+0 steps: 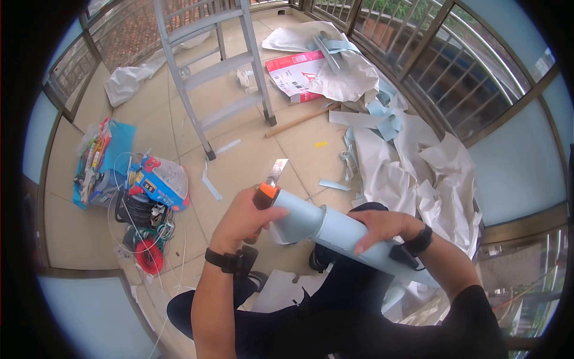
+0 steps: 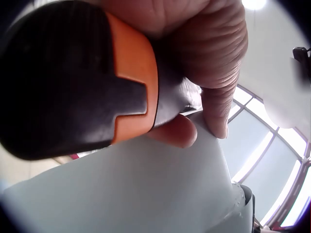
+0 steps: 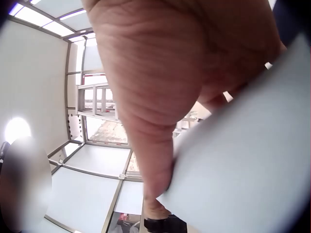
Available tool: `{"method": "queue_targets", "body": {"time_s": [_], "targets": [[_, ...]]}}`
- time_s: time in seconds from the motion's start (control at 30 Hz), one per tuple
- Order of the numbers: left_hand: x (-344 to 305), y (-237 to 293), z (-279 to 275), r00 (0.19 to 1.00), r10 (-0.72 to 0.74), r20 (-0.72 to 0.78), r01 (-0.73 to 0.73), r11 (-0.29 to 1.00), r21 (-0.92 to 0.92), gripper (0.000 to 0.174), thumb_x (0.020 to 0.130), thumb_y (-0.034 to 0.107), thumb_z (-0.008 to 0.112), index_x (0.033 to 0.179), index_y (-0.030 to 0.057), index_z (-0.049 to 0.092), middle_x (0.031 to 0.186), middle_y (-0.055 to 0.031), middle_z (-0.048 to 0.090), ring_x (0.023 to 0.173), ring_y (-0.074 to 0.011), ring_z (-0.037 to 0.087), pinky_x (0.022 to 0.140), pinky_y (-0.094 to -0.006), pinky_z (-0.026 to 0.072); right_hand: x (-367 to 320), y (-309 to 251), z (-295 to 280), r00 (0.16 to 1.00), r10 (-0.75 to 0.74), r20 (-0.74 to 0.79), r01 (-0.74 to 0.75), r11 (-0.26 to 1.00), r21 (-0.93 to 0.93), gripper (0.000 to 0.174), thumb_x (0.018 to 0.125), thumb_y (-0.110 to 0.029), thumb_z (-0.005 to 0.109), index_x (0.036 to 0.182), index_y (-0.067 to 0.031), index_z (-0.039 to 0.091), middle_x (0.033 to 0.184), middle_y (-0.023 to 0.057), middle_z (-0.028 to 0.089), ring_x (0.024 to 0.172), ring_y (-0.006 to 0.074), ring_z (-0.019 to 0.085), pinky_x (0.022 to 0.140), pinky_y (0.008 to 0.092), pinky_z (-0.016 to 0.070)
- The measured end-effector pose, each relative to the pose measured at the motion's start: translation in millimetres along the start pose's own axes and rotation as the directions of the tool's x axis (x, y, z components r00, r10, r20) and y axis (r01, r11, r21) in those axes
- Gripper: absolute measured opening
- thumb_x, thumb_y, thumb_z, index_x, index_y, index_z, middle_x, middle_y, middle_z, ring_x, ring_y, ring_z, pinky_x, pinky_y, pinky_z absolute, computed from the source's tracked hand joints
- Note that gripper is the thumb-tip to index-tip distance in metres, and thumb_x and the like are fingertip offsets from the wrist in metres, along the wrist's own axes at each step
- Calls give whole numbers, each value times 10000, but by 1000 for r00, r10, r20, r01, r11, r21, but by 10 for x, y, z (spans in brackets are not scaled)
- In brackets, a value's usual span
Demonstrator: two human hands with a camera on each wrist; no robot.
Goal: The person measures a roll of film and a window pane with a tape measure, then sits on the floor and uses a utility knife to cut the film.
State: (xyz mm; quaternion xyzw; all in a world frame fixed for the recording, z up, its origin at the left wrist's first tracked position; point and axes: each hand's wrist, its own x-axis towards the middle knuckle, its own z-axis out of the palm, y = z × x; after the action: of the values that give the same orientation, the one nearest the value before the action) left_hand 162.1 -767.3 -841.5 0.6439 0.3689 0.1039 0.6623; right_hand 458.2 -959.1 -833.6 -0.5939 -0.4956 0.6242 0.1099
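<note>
My left hand [image 1: 242,218] grips a scraper [image 1: 268,191] with a black and orange handle, its flat metal blade [image 1: 277,170] pointing away from me. That hand's thumb also lies on the loose end of a pale blue roll of sheet material [image 1: 341,230]. In the left wrist view the scraper's handle [image 2: 133,73] crosses close above the pale sheet [image 2: 146,179]. My right hand [image 1: 384,227] holds the roll farther along, thumb on top and the other fingers mostly hidden beneath. The roll slants across my lap. In the right wrist view, the thumb presses its pale surface [image 3: 243,155].
A stepladder [image 1: 230,60] stands ahead on the tiled floor. Crumpled white sheets [image 1: 412,161] and blue strips [image 1: 382,116] lie along the right, near a wooden stick [image 1: 299,122] and a red-white carton [image 1: 296,75]. Bags [image 1: 158,179] and red cable [image 1: 149,256] sit at left.
</note>
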Motion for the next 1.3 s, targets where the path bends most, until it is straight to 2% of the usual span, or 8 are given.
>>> {"method": "queue_targets", "body": {"time_s": [0.23, 0.4, 0.6, 0.73, 0.8, 0.9, 1.03, 1.3], "targets": [[-88, 51, -51, 995, 90, 39, -85, 990, -115, 526, 765, 75, 854, 1255, 42, 668, 937, -7, 682, 699, -82, 627, 596, -243, 523, -148, -328, 274, 977, -73, -200, 26, 973, -229, 852, 661, -418, 925, 1315, -5, 568, 1228, 195, 687, 1127, 340, 686, 965, 400, 541], [-64, 280, -121, 983, 164, 82, -159, 985, -70, 589, 750, 4, 828, 1310, 48, 649, 1052, 0, 700, 792, -60, 640, 665, -224, 528, -99, -393, 479, 634, -445, -632, -107, 759, -642, 685, 602, -267, 901, 1146, -50, 547, 1037, 169, 660, 976, 394, 684, 790, 497, 562], [165, -10, -25, 968, 246, 57, -250, 964, 88, 607, 766, 18, 823, 1340, 37, 628, 1208, -51, 691, 1117, -157, 639, 1029, -313, 487, 61, -186, 532, 572, -472, -671, -228, 695, -683, 633, 610, -224, 860, 1141, -66, 555, 994, 129, 619, 887, 352, 671, 743, 478, 537], [133, -68, 22, 973, 223, 68, -232, 951, 205, 640, 784, 36, 816, 1383, 26, 589, 1239, -97, 675, 1133, -199, 648, 1037, -334, 485, 127, -124, 615, 540, -506, -672, -246, 669, -702, 605, 618, -214, 846, 1130, -64, 561, 974, 122, 603, 879, 337, 651, 754, 469, 516], [-8, -78, 126, 907, 405, -119, -348, 878, 329, 613, 867, 38, 722, 1445, 5, 520, 1284, -151, 655, 1174, -258, 642, 1053, -369, 476, 159, -129, 678, 485, -507, -713, -297, 671, -680, 596, 634, -185, 830, 1153, -52, 570, 971, 120, 592, 876, 326, 634, 752, 460, 495], [-376, 169, 407, 883, 258, -391, -171, 955, 244, 582, 939, 35, 596, 1500, -8, 443, 1317, -201, 628, 1215, -322, 630, 1069, -395, 464, 190, -111, 742, 434, -516, -738, -301, 689, -659, 612, 647, -156, 816, 1196, -40, 570, 983, 121, 589, 886, 321, 625, 763, 452, 486], [-656, 77, 782, 923, 335, -187, -156, 773, 615, 569, 997, 72, 556, 1537, -8, 396, 1226, -286, 655, 1099, -447, 660, 941, -476, 527, 232, -153, 782, 434, -522, -734, -303, 683, -665, 638, 647, -140, 812, 1226, -31, 567, 997, 122, 586, 898, 317, 617, 779, 440, 483], [-687, 75, 955, 967, 244, -81, -107, 667, 737, 559, 985, 101, 584, 1522, 7, 463, 927, -205, 693, 794, -411, 684, 702, -502, 541, 262, -171, 805, 493, -478, -727, -355, 652, -670, 653, 659, -164, 812, 1253, -15, 582, 1035, 123, 616, 919, 327, 640, 808, 450, 495]]}}
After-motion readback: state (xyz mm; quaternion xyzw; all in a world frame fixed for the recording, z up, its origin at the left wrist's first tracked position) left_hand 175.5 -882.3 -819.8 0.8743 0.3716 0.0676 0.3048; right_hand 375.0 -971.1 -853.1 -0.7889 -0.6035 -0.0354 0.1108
